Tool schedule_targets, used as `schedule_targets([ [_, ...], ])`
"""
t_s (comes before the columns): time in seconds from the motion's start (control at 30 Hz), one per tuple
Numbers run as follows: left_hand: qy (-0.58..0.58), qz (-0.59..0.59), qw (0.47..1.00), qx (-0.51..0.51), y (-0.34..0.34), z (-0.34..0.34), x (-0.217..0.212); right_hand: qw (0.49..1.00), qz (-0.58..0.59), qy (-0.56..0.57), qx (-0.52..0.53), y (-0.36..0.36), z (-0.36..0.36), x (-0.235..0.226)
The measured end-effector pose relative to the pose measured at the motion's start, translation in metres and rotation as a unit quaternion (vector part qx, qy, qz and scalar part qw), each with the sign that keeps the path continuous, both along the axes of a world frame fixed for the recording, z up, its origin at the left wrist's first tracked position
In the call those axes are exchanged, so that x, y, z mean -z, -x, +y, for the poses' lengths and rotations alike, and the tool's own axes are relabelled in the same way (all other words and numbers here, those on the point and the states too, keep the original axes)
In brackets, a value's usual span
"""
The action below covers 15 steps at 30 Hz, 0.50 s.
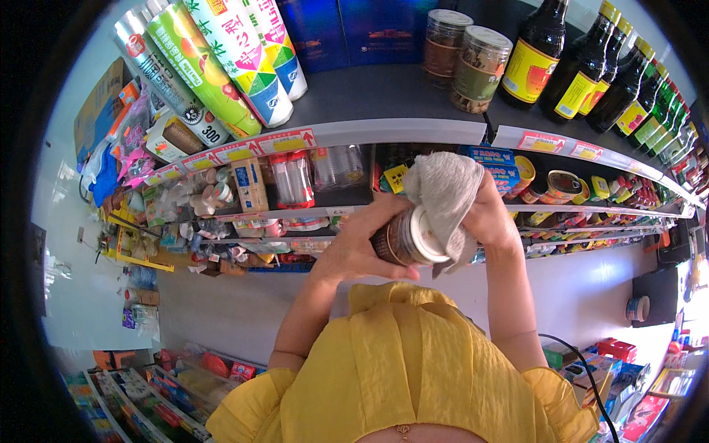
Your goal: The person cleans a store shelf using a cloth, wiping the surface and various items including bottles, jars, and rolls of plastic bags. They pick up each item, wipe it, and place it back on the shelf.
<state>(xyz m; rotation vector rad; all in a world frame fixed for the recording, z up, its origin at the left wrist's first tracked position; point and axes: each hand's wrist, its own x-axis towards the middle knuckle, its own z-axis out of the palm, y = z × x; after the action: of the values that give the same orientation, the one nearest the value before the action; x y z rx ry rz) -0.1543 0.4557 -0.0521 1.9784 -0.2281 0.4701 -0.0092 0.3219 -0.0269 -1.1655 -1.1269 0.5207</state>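
Observation:
A jar with a brown label and a whitish lid lies tilted in front of my chest. My left hand is wrapped round its side, the thumb along the near edge. A grey cloth is bunched over the lid end, and my right hand grips it from the right against the jar. Part of the lid and the right fingers are hidden by the cloth. Two similar lidded jars, one with a green label and one with a brown label, stand on the top shelf ahead.
Dark bottles with yellow labels line the top shelf at right. Tall wrapped rolls lean at left. Lower shelves hold blue boxes, tins and clear plastic cups. A black cable hangs at lower right.

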Motion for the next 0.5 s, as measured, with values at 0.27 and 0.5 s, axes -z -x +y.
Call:
schedule_targets([
  [0.27,0.345,-0.112,0.923,-0.129,-0.017,-0.018,0.021,0.991,-0.027,0.046,0.119,0.015,0.027,0.016],
  [0.5,0.191,-0.373,0.867,-0.271,-0.049,-0.013,0.037,0.947,0.298,-0.114,0.041,0.061,0.031,0.055],
])
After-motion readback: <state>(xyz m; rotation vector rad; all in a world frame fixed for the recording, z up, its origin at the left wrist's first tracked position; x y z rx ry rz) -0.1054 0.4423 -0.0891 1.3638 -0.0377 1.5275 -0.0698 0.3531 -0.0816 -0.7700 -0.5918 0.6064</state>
